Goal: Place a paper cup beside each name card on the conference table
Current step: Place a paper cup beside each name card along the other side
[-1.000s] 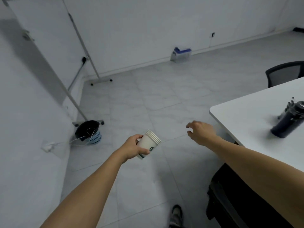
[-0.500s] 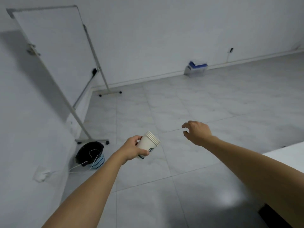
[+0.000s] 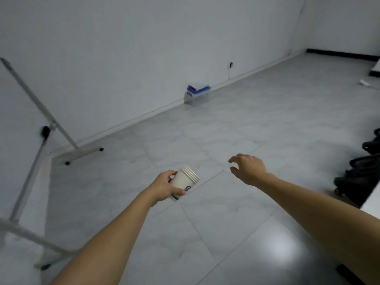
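View swung right since half second ago: waste bin gone, blue box (image 3: 197, 93) now at 12 o'clock. Nested paper cups (image 3: 183, 185) tilted, rims toward 1 o'clock, clasped round wall by left hand (image 3: 164, 187); right hand (image 3: 247, 168) empty, fingers loosely curled. Cups light, crushable; grip mid-wall gently. Table edge (image 3: 371, 199) at 3 o'clock, no name card visible

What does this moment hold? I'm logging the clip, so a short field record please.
left hand: grips a nested stack of paper cups, tilted, rims up and to the right
right hand: empty, fingers loosely curled, over the tiled floor
name cards: none in view
table: only a white edge at the right
background: whiteboard stand, box by the wall
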### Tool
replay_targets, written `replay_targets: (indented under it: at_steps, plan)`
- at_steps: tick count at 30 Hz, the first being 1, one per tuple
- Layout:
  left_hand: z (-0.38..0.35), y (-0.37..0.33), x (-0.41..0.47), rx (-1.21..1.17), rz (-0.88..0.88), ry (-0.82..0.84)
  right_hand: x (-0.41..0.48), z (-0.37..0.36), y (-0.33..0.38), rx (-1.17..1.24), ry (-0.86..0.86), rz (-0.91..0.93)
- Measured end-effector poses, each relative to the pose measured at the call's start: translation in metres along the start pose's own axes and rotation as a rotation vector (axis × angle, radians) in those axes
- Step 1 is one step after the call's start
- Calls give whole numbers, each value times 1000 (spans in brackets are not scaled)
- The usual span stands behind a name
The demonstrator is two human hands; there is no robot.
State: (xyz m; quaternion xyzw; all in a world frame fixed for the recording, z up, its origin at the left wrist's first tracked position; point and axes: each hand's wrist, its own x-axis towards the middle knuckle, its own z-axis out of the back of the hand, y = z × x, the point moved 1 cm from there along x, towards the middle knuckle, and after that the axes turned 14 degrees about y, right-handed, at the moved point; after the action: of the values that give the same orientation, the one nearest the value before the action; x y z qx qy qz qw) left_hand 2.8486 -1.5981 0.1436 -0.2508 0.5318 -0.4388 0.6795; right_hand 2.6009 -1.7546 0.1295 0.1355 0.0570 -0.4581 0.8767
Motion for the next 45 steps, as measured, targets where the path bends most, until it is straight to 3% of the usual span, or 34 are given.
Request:
replay_targets:
  at_steps: [8, 23, 36, 45]
  plan:
    - [15, -89, 194, 109, -61, 227, 111, 22, -112, 56, -14, -237]
    - [7, -298, 490, 265, -139, 448, 282, 119, -330, 141, -76, -511]
    - [-57, -496, 749, 453, -269, 746, 375, 181, -522, 234, -186, -878]
    - [-194, -593, 838, 591, -335, 977, 341, 202, -637, 274, -241, -1063]
